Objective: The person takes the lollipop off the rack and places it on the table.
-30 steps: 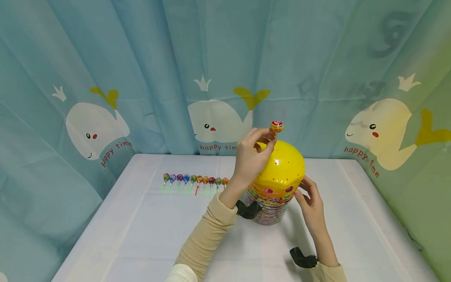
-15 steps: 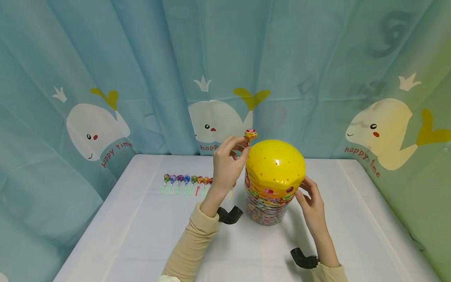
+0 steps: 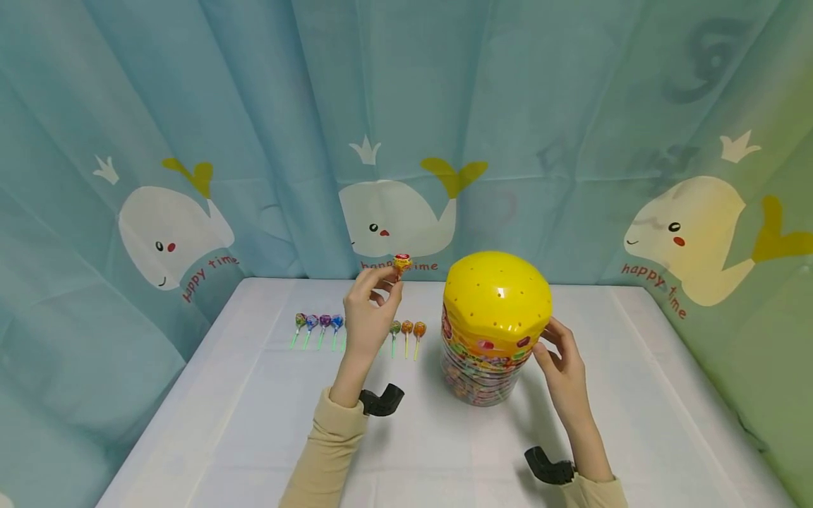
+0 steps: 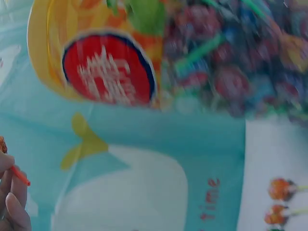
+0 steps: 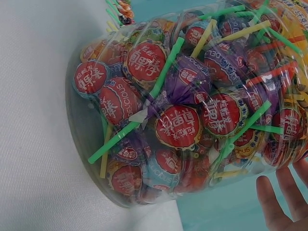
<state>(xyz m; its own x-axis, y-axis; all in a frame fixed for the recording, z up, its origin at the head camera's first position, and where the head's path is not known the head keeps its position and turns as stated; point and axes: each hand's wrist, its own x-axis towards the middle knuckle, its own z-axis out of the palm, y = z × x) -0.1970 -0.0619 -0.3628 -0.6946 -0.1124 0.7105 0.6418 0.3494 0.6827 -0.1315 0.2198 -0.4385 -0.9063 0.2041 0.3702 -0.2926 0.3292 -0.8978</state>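
My left hand (image 3: pixel 367 321) pinches a lollipop (image 3: pixel 403 262) with a yellow-and-red wrapper, raised head up over the table's back edge. Its red stick (image 4: pixel 21 176) pokes out below the fingers in the left wrist view. To the right stands a clear plastic jar (image 3: pixel 480 384) with a yellow lid (image 3: pixel 498 291), packed with wrapped lollipops. My right hand (image 3: pixel 564 370) rests against the jar's right side just under the lid, its fingers (image 5: pixel 275 204) extended. Behind the left hand, a row of lollipops (image 3: pixel 325 322) lies on the table, partly hidden by that hand.
A white cloth covers the table (image 3: pixel 248 423). Behind it hangs a blue curtain (image 3: pixel 546 127) printed with whales, turning green at the right. A black wrist mount (image 3: pixel 382 401) is worn on the left wrist, another mount (image 3: pixel 548 466) on the right.
My left hand has moved left and lower with the lollipop, from over the yellow lid to above the row. The right hand stays at the jar, which has not moved.
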